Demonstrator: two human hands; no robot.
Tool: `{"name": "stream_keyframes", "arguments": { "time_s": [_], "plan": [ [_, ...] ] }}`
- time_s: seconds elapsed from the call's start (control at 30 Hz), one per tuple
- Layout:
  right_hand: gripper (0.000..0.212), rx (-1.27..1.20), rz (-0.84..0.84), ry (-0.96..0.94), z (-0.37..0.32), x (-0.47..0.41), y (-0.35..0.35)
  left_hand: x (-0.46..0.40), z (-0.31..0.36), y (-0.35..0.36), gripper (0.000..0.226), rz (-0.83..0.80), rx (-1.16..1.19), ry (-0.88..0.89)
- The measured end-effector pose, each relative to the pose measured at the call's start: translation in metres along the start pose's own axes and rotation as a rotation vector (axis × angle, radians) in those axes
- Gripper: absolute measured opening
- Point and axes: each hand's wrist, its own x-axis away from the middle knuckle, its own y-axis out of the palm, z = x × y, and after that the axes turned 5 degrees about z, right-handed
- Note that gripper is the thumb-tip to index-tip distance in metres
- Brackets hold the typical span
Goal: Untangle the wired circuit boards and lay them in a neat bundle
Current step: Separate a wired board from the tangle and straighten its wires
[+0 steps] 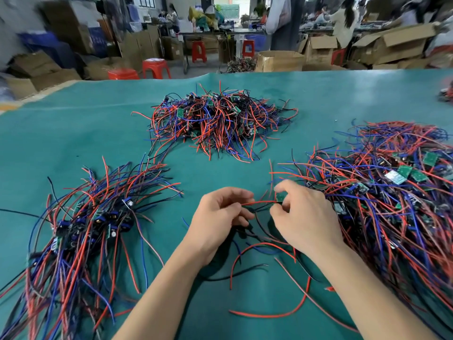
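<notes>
Between my hands hangs one small green circuit board [279, 197] with red and black wires. My right hand [301, 217] pinches the board from the right. My left hand [220, 217] pinches its red wire [259, 202] and black wires just left of the board, above the green table cover [73, 133]. More of its red and black wires trail loose toward me. A combed bundle of boards with wires [93, 224] lies at my left. A large tangled pile [392, 192] spreads at my right, its edge touching my right hand.
Another tangled pile [215, 121] sits at the table's middle, farther away. Beyond the far edge stand red stools [156, 67], cardboard boxes [279, 60] and people working at benches. A few wires show at the far right edge [446, 94].
</notes>
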Motion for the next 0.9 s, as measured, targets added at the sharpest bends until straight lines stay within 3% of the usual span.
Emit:
{"name": "stream_keyframes", "arguments": {
  "time_s": [0.2, 0.33, 0.43, 0.5, 0.6, 0.73, 0.9],
  "plan": [
    [0.027, 0.060, 0.036, -0.017, 0.004, -0.002, 0.002, 0.002, 0.008, -0.007, 0.026, -0.167, 0.156, -0.060],
    [0.025, -0.483, 0.358, -0.017, 0.004, -0.004, -0.007, -0.001, 0.018, -0.010, 0.057, -0.167, 0.326, -0.151],
    [0.028, -1.006, 0.434, 0.147, -0.001, -0.008, -0.018, -0.003, 0.019, -0.013, 0.065, -0.074, 0.471, -0.204],
    [0.024, -1.343, 0.379, 0.301, -0.003, -0.010, -0.030, -0.004, 0.017, -0.011, 0.057, 0.030, 0.471, -0.220],
    [0.015, -1.637, 0.099, 0.409, -0.005, -0.009, -0.045, -0.004, 0.015, -0.007, 0.040, 0.058, 0.431, -0.216],
    [0.020, -1.515, -0.129, 0.276, -0.024, 0.003, -0.034, 0.000, 0.014, -0.005, 0.039, -0.104, 0.315, -0.165],
    [0.015, -1.378, -0.135, 0.101, -0.032, 0.016, -0.016, 0.002, 0.015, -0.007, 0.046, -0.283, 0.244, -0.142]
  ]
}}
